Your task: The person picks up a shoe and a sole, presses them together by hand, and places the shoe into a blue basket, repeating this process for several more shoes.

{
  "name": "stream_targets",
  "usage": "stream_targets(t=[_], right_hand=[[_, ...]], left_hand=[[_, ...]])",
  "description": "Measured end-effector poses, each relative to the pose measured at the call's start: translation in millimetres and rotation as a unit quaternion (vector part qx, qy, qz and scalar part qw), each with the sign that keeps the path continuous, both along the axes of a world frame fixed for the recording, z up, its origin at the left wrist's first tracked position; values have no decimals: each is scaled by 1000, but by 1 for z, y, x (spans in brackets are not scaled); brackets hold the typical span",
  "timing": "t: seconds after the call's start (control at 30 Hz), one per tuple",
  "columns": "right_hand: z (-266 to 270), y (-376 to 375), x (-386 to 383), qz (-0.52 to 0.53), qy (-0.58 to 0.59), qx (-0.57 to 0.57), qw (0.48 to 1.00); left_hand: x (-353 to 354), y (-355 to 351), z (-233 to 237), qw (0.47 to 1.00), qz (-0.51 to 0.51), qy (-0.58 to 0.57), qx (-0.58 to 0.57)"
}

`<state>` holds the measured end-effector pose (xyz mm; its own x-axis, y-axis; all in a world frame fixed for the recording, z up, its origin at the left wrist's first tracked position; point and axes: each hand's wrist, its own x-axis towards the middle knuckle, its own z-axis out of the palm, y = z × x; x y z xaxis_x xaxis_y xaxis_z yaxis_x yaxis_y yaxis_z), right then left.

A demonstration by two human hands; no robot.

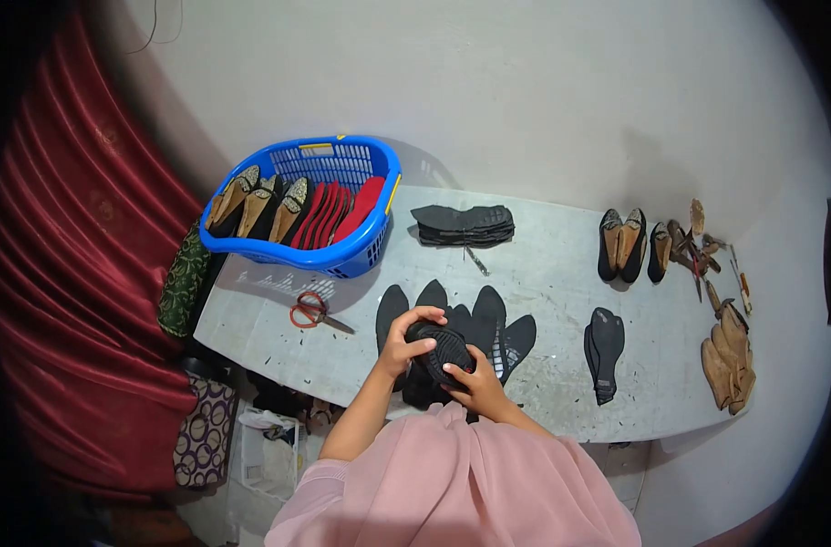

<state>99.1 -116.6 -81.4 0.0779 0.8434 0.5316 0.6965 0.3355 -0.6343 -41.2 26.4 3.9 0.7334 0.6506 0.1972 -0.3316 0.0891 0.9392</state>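
Observation:
Near the table's front edge, my left hand and my right hand are both closed around a black ribbed shoe sole, which looks bent or curled between them. My left thumb lies across its ribbed face; my right fingers grip the lower right side. Several black soles lie fanned on the table just beyond and beneath my hands, partly covered by them. To the left of these are scissors with red handles, lying with the blades apart from the soles.
A blue basket at the back left holds black shoes and red pieces. A tied stack of black soles sits behind my hands. Rightward are loose soles, black shoes, hand tools and brown shoe-shaped pieces.

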Motion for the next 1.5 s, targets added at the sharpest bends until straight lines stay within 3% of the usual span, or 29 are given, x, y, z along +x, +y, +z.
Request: stream_targets(t=[0.23, 0.47, 0.6, 0.7, 0.73, 0.83, 0.93, 1.27, 1.5], right_hand=[[0, 2, 3, 7, -51, 27, 998], [5, 12, 4, 39, -58, 58, 996], [-4, 14, 13, 61, 73, -22, 995], [11, 7, 36, 76, 122, -242, 960], [-8, 4, 43, 81, 39, -243, 966], [-23, -3, 43, 50, 133, -275, 951], [-13, -2, 43, 42, 108, -261, 958], [21, -43, 88, -56, 11, -244, 968], [5, -78, 102, -94, 90, -250, 959]], left_hand=[[2, -10, -3, 993, 89, 58, 45], [0, -8, -15, 989, 141, 2, 46], [-4, -6, -18, 986, 162, -20, -7], [-15, 4, -34, 978, 200, -40, -39], [-21, 9, -41, 974, 210, -57, -66], [-42, 18, -65, 955, 240, -100, -146], [-53, 17, -80, 922, 280, -144, -224], [1, 0, -97, 912, 209, -169, -310], [42, -15, -107, 924, 152, -104, -335]])
